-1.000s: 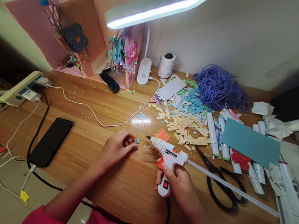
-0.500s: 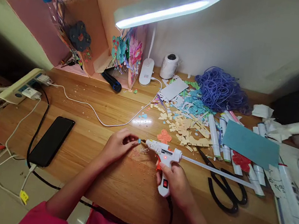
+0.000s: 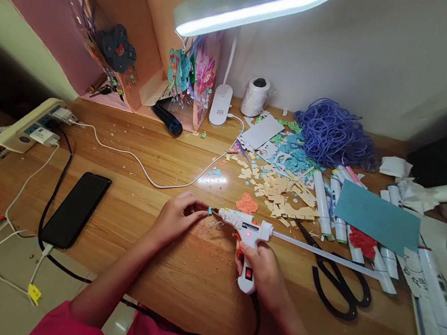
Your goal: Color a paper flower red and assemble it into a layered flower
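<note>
I see left hand (image 3: 178, 218) pinching blue piece (image 3: 210, 210) at its tips; right hand (image 3: 263, 267) wraps glue gun (image 3: 250, 231), nozzle (image 3: 216, 211) at piece, contact unclear.

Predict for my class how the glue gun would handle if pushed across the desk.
The glue gun would probably feel stiff, given its hard-looking body. It may tug back, since a black cable trails from its grip. The long glue stick jutting behind could knock the nearby scissors.

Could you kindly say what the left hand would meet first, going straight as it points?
The left hand would likely meet the glue gun nozzle first, past the blue piece it holds; depth is unclear.
</note>
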Demonstrator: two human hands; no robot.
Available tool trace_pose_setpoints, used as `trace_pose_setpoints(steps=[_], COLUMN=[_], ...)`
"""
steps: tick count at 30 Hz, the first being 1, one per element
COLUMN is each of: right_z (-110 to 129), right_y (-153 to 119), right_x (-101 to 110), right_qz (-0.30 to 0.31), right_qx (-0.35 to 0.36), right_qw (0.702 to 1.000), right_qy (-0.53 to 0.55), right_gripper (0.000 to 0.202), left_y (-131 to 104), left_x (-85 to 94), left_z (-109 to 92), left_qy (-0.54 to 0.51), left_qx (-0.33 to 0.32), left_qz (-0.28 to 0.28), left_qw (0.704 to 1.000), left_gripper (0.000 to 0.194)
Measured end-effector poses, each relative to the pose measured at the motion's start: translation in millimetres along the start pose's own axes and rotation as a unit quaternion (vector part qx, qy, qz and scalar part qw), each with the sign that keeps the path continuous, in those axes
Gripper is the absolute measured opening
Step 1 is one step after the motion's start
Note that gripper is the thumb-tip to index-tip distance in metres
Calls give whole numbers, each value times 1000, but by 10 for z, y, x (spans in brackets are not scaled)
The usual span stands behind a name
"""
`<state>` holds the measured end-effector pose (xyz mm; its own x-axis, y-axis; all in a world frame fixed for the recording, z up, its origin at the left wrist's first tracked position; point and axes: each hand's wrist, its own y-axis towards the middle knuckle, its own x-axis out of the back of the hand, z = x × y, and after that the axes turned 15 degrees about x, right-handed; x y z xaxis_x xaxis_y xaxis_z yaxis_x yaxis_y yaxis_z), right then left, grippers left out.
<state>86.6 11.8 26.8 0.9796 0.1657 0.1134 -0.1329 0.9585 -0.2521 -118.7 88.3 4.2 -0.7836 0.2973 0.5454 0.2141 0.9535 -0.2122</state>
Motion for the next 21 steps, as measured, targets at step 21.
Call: trace_pose_setpoints(steps=[21], right_z=[14], right_y=[14], right_x=[16], right_qz=[31], right_qx=[38], right_qw=[997], right_qy=[-53], right_gripper=[45], left_y=[-6], left_x=[2], left_z=[-22], left_qy=[-9], left_qx=[4], left_qz=[1], left_qw=[1000], left_gripper=[12])
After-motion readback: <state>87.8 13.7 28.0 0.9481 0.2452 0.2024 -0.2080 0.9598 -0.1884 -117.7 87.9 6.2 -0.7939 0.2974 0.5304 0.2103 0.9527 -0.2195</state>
